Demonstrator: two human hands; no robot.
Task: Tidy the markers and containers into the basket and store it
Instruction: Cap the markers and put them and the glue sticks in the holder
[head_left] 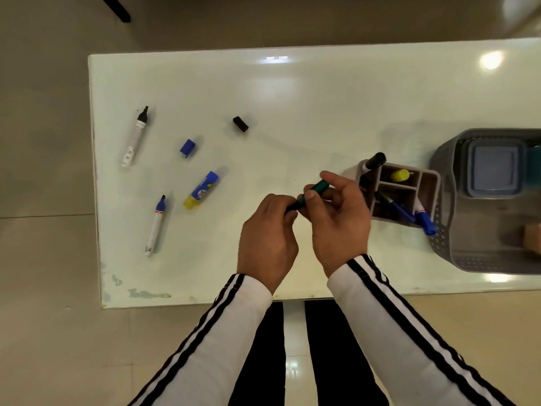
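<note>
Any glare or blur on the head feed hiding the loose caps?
Head view: lamp glare sits on the table at its far edge and right corner, clear of the items. Head view: black cap and blue cap read sharp; the basket at the right edge looks softer and wide-angle bent.

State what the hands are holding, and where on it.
A green marker: the left hand grips its near end, and the right hand pinches its far end.

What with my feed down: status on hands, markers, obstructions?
Left hand and right hand both grip green marker. Black marker, blue marker uncapped on table; black cap, blue cap loose. Organizer beside basket, nothing in way.
</note>
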